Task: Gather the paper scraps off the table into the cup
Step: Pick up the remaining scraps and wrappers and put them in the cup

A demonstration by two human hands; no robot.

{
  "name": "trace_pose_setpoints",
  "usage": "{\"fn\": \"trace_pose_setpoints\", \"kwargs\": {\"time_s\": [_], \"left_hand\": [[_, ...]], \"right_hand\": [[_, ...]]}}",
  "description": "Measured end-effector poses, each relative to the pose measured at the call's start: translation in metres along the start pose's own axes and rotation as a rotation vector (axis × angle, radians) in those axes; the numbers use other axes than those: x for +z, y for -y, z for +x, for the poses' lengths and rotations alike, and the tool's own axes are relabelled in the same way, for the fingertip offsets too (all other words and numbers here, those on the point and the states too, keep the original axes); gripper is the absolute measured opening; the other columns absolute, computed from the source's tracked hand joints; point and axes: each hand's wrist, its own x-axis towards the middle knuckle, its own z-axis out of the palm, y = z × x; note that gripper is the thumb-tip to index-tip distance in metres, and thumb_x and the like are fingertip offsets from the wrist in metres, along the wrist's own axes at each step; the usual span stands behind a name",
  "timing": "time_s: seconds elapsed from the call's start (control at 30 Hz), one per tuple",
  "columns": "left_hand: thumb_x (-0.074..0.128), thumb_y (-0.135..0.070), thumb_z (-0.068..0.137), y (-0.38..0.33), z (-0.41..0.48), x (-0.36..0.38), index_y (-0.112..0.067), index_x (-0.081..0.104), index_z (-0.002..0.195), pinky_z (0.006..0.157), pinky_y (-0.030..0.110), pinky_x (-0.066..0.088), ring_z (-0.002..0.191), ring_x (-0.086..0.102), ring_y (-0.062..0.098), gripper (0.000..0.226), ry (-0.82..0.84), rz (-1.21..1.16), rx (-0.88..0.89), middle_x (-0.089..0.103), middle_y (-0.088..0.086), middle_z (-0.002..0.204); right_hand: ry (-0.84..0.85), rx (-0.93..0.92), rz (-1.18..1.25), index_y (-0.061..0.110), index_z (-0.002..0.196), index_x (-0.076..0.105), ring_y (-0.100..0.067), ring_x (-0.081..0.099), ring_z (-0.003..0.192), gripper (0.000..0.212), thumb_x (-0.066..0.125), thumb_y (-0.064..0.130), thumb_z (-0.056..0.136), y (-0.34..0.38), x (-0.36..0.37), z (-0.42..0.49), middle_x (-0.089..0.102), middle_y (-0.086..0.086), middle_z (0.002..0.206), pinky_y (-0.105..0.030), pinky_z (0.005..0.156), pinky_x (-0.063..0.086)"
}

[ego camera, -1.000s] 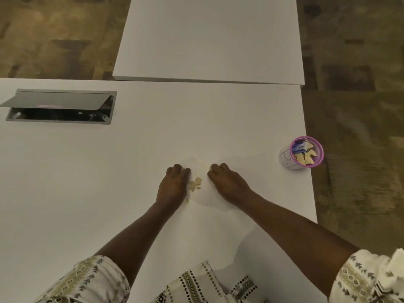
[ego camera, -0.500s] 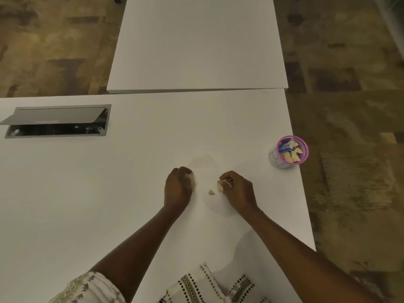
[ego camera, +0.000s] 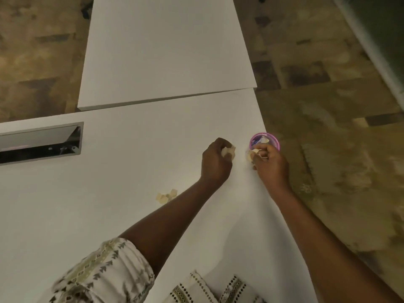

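My cup stands upright at the surface's right edge, mouth up, scraps inside. My right hand beside it pinches scraps; my left hand clenches more. A few scraps lie near my left forearm.

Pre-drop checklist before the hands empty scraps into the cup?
1. Right hand shut on paper scraps: ok.
2. Left hand shut on its own scraps: ok.
3. Right hand at the cup rim: ok.
4. Left hand over the cup: not ok, it is beside it, above the table.
5. Room left in cup: cannot tell, it already holds scraps.
6. Table cleared: not ok, loose scraps remain by the left forearm.
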Motion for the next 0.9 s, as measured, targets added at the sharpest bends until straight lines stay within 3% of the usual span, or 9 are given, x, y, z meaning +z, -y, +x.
{"fn": "trace_pose_setpoints", "kwargs": {"time_s": [0.1,0.33,0.5,0.6,0.7,0.77,0.83,0.9], "left_hand": [[0.061,-0.006,0.084,-0.023,0.015,0.028,-0.014,0.064,0.093,0.071,0.035,0.055,0.081,0.062,0.018,0.012,0.045,-0.030,0.049,0.069,0.000,0.090],[0.060,-0.012,0.074,-0.042,0.042,0.069,-0.019,0.064,0.091,0.072,0.046,0.061,0.080,0.070,0.026,0.019,0.142,-0.073,-0.069,0.070,0.004,0.089],[0.069,-0.012,0.080,-0.041,0.046,0.077,-0.020,0.066,0.102,0.079,0.045,0.061,0.087,0.069,0.026,0.024,0.186,-0.064,-0.095,0.071,0.004,0.097],[0.066,-0.015,0.084,-0.042,0.045,0.075,-0.021,0.067,0.109,0.082,0.045,0.061,0.091,0.070,0.025,0.026,0.207,-0.063,-0.083,0.072,0.003,0.100],[0.057,-0.015,0.092,-0.045,0.042,0.069,-0.021,0.067,0.116,0.090,0.042,0.058,0.100,0.067,0.023,0.027,0.207,-0.075,-0.075,0.070,0.000,0.108],[0.052,-0.018,0.095,-0.044,0.041,0.065,-0.022,0.066,0.121,0.096,0.040,0.054,0.108,0.064,0.022,0.030,0.222,-0.084,-0.082,0.070,0.003,0.119],[0.049,-0.022,0.094,-0.042,0.040,0.060,-0.023,0.064,0.125,0.098,0.041,0.053,0.112,0.065,0.022,0.034,0.227,-0.101,-0.079,0.069,0.004,0.124],[0.046,-0.024,0.093,-0.037,0.040,0.055,-0.023,0.062,0.127,0.095,0.046,0.056,0.112,0.066,0.024,0.038,0.216,-0.106,-0.060,0.069,0.004,0.125]], "right_hand": [[-0.086,0.003,-0.100,0.014,0.110,0.069,-0.024,0.067,0.092,0.021,0.068,0.017,0.089,0.003,-0.016,0.019,0.071,-0.007,0.104,-0.031,0.078,0.056],[-0.046,0.041,-0.140,0.019,0.109,0.069,-0.020,0.068,0.088,0.026,0.068,0.011,0.085,0.008,-0.034,0.041,0.073,-0.001,0.100,-0.025,0.070,0.053],[-0.016,0.043,-0.120,0.019,0.115,0.068,-0.020,0.069,0.093,0.031,0.062,0.008,0.087,0.005,-0.040,0.040,0.073,-0.001,0.104,-0.040,0.082,0.060],[-0.030,0.011,-0.162,0.016,0.119,0.067,-0.021,0.068,0.097,0.029,0.061,0.010,0.091,0.009,-0.042,0.035,0.072,-0.003,0.111,-0.034,0.083,0.058],[-0.110,-0.131,-0.291,0.011,0.119,0.067,-0.025,0.065,0.100,0.029,0.062,0.010,0.091,0.011,-0.041,0.025,0.068,-0.008,0.115,-0.024,0.079,0.047],[-0.124,-0.279,-0.384,0.011,0.121,0.066,-0.027,0.063,0.104,0.032,0.063,0.013,0.090,0.006,-0.036,0.019,0.065,-0.009,0.120,-0.025,0.078,0.046],[-0.072,-0.404,-0.430,0.012,0.128,0.060,-0.028,0.059,0.115,0.041,0.063,0.015,0.087,-0.003,-0.030,0.018,0.060,-0.008,0.131,-0.034,0.088,0.052],[0.012,-0.494,-0.528,0.011,0.137,0.052,-0.029,0.050,0.130,0.052,0.064,0.019,0.087,-0.012,-0.023,0.019,0.052,-0.010,0.143,-0.041,0.104,0.047]]}}
